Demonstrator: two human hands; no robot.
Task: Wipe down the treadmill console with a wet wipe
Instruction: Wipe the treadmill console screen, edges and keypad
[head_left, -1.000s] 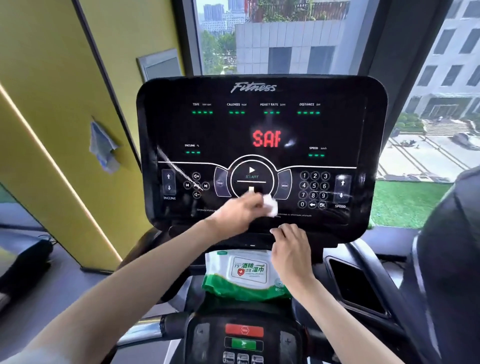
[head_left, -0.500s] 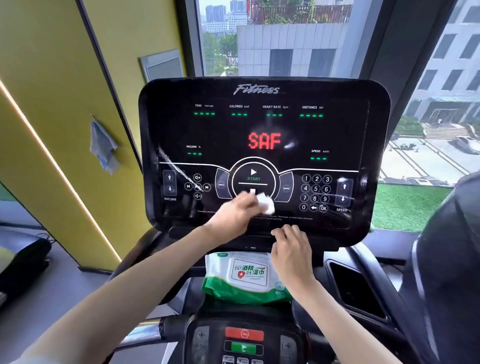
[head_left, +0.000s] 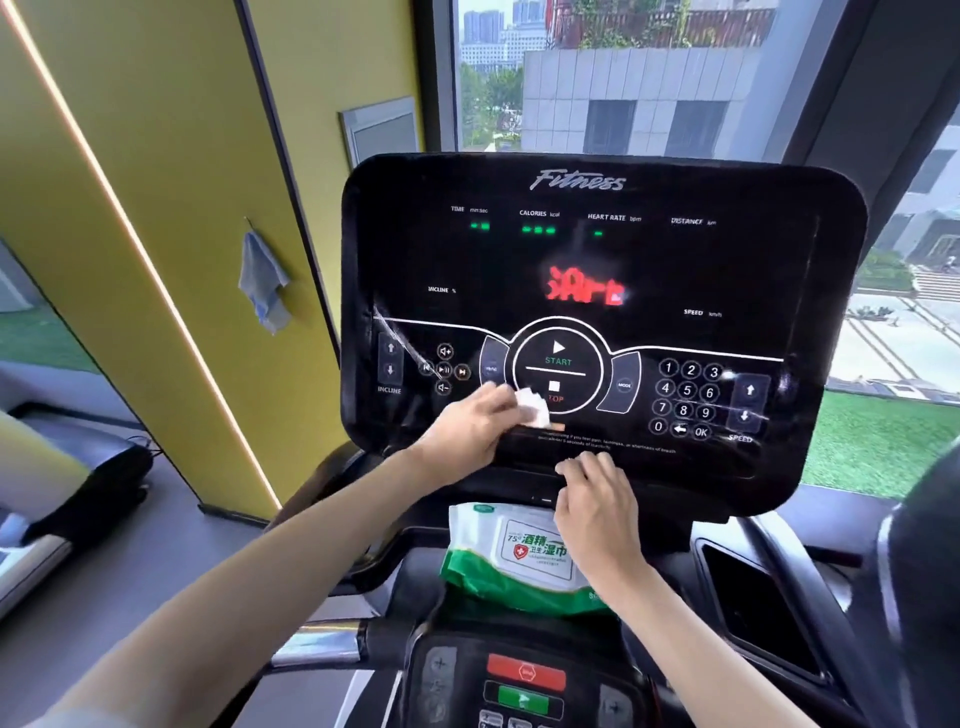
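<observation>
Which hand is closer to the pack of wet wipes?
Right. The right hand overlaps the wipes pack at its upper right; the left hand is higher, pressing a wipe on the console.

We see the console (head_left: 602, 270) filling the frame's centre, our left hand (head_left: 470, 431) pressing the wipe (head_left: 534, 406) on its lower middle, our right hand (head_left: 597, 512) below-right over the wipe pack (head_left: 511, 561), and a cloth (head_left: 264, 283) hanging at left.
</observation>
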